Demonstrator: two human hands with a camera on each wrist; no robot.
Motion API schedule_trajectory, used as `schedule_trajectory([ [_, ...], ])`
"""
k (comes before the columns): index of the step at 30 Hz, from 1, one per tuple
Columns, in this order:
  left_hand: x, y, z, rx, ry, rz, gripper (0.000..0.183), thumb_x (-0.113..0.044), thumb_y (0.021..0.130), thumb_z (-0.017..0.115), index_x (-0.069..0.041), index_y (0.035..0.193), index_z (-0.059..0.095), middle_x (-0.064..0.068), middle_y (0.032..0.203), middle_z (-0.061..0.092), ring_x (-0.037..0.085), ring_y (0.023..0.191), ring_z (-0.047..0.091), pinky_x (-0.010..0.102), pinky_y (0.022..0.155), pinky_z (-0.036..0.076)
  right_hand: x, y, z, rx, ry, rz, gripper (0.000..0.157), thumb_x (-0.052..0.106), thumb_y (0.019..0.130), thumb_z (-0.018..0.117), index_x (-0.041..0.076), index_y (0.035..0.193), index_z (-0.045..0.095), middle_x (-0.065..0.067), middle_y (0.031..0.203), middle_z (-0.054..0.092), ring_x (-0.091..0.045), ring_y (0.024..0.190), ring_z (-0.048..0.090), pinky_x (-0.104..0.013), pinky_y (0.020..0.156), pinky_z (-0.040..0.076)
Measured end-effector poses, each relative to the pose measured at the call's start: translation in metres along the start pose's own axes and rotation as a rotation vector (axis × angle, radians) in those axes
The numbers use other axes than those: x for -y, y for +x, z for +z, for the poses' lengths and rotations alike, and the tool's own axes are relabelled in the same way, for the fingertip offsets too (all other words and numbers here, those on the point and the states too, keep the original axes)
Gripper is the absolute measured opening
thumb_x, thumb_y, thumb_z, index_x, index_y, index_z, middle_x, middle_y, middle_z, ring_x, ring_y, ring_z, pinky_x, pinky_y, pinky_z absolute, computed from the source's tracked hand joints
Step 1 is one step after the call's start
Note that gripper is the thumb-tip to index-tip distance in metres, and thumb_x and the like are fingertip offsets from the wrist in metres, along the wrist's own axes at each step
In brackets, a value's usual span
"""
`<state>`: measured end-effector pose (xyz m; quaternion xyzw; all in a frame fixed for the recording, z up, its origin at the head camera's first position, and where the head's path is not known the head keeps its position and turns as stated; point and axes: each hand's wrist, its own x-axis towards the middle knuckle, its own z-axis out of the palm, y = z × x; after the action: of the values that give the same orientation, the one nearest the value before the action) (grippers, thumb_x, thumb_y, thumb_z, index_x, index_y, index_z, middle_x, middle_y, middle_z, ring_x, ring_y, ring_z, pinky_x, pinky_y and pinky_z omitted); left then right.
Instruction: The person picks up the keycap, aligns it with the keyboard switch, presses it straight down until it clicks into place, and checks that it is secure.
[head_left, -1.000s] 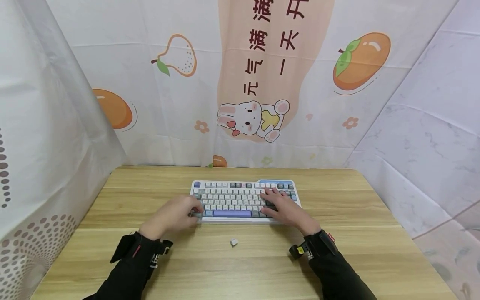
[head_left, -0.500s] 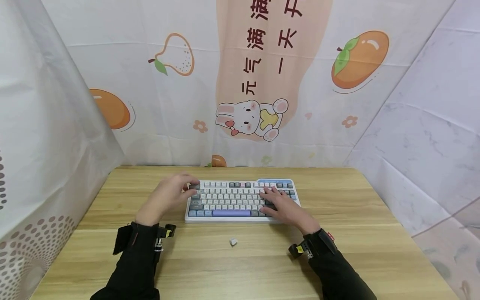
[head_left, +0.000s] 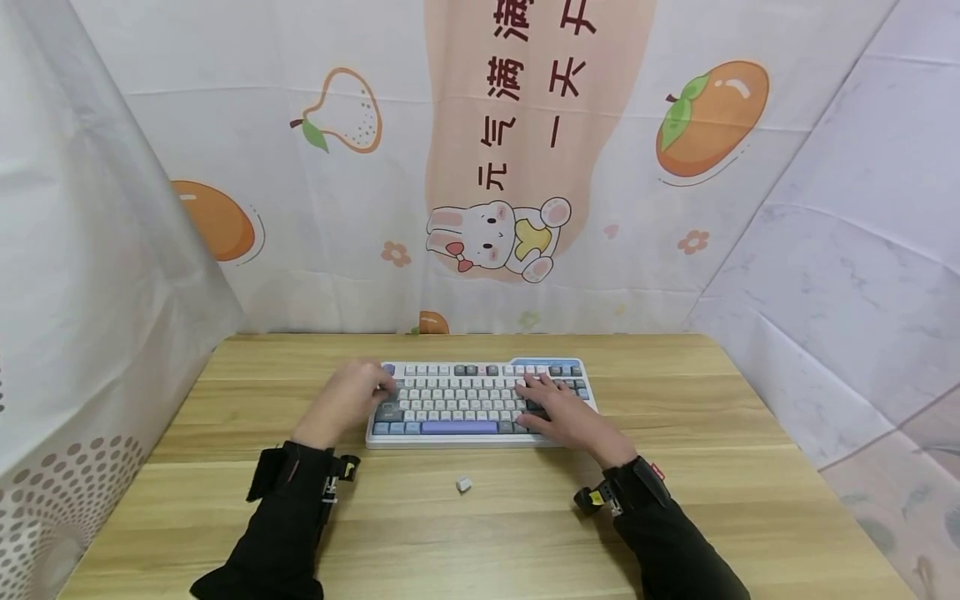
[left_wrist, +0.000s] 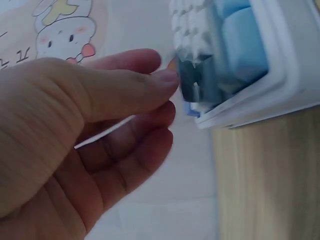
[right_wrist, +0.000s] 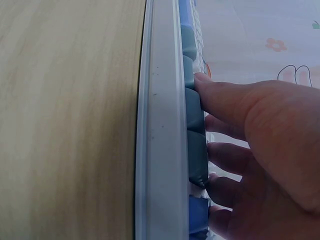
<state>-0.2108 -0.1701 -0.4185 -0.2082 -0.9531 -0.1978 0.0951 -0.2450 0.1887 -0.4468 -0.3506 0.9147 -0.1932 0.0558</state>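
Observation:
A white keyboard [head_left: 456,444] with white, grey and blue keys and a purple space bar [head_left: 459,427] lies on the wooden table. My left hand [head_left: 352,400] is at its left edge, bent over the grey keys there. In the left wrist view, the left thumb tip meets the side of a dark grey key [left_wrist: 189,82], the index finger lies behind the thumb, and the other fingers are loosely bent. My right hand [head_left: 566,417] rests spread on the right part of the keyboard, with the thumb over a grey bottom-row key [right_wrist: 189,70].
A small loose keycap [head_left: 463,484] lies on the table [head_left: 450,542] in front of the keyboard. Printed cloth [head_left: 345,250] hangs behind the table, and further cloth screens stand at both sides.
My left hand goes from the keyboard's lower left corner up to its top left corner, then back down partway along the left edge. The right hand stays in place.

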Motion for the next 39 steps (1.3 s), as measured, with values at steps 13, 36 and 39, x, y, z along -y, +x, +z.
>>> schedule_trajectory([
  [13,0.002,0.001,0.011,0.015,0.013,-0.055,0.018,0.003,0.074,0.073,-0.006,0.09,0.074,0.005,0.089,0.066,0.017,0.084,0.061,0.035,0.074,0.052,0.0,0.001,0.001,-0.002,-0.001,0.003,0.056,0.036,0.096,0.053,0.007,0.143,0.042,-0.021,0.151,0.028,-0.043,0.137,0.019,-0.059,0.108,0.014],
  [36,-0.001,-0.002,0.005,0.097,-0.037,-0.102,0.017,-0.007,0.079,0.072,-0.006,0.096,0.074,0.005,0.097,0.07,0.019,0.089,0.063,0.038,0.077,0.051,0.0,0.001,0.0,0.007,0.003,0.018,0.056,0.036,0.096,0.052,0.009,0.144,0.041,-0.019,0.152,0.027,-0.041,0.138,0.018,-0.057,0.109,0.013],
  [39,-0.001,-0.002,0.003,0.114,-0.045,-0.11,0.018,-0.006,0.08,0.071,-0.004,0.097,0.075,0.008,0.1,0.07,0.019,0.092,0.063,0.039,0.078,0.052,0.0,0.001,0.001,0.01,0.007,0.025,0.056,0.037,0.096,0.052,0.009,0.144,0.041,-0.019,0.152,0.027,-0.04,0.139,0.017,-0.057,0.109,0.013],
])
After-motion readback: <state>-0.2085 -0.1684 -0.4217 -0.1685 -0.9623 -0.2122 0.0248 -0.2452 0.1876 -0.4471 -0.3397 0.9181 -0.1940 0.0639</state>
